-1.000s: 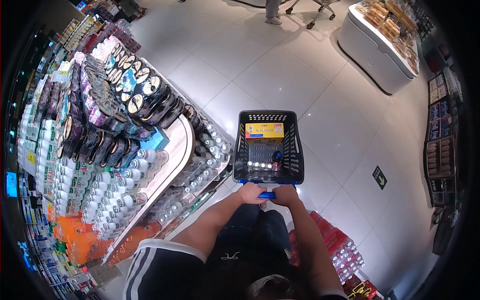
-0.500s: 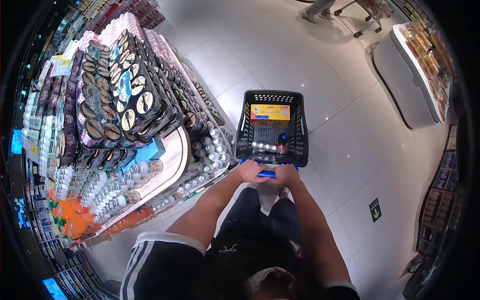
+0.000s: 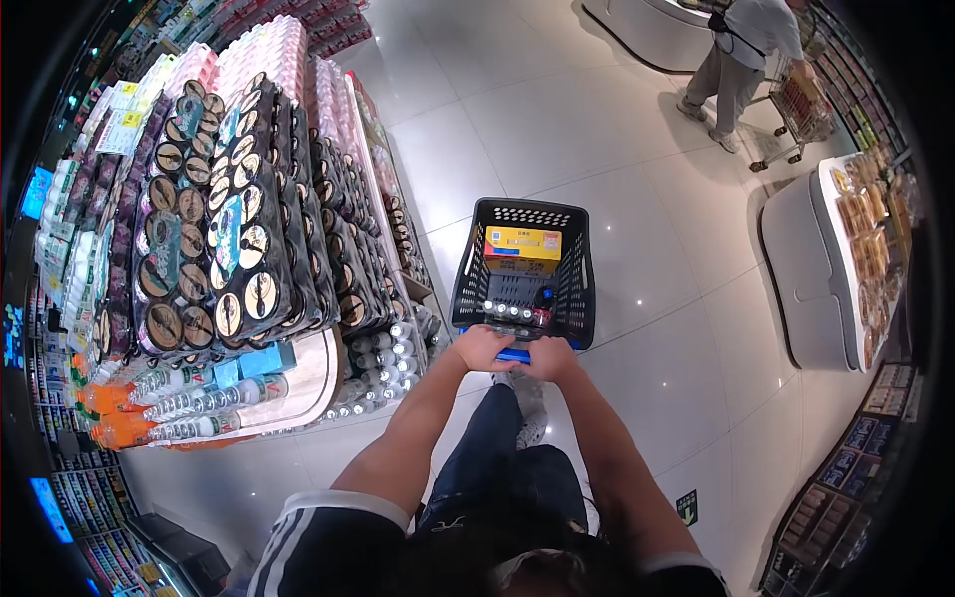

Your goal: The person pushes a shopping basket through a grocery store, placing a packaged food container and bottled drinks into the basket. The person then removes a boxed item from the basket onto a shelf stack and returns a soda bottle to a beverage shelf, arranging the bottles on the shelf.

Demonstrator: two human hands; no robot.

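My left hand (image 3: pixel 481 348) and my right hand (image 3: pixel 550 358) are both wrapped round the blue handle (image 3: pixel 513 355) of a shopping cart. In front of them sits a black shopping basket (image 3: pixel 464 284) with perforated walls. A yellow box (image 3: pixel 522 243) lies at the basket's far end. Nearer to me, several small bottles with pale caps (image 3: pixel 507 311) stand in a row. Beside them is a dark bottle with a blue cap (image 3: pixel 544 297) and a red label.
Stacked packs of dark-lidded cups (image 3: pixel 239 219) and bottles (image 3: pixel 219 398) fill a display on the left. A person (image 3: pixel 736 65) stands by a metal cart (image 3: pixel 801 114) at upper right. Below them is a white counter (image 3: pixel 811 269) with packaged food. Tiled floor (image 3: pixel 637 249) lies between.
The display has shifted down and left in view, and the person with the metal cart shows more fully. The counter sits lower. Both hands keep their hold on the handle.
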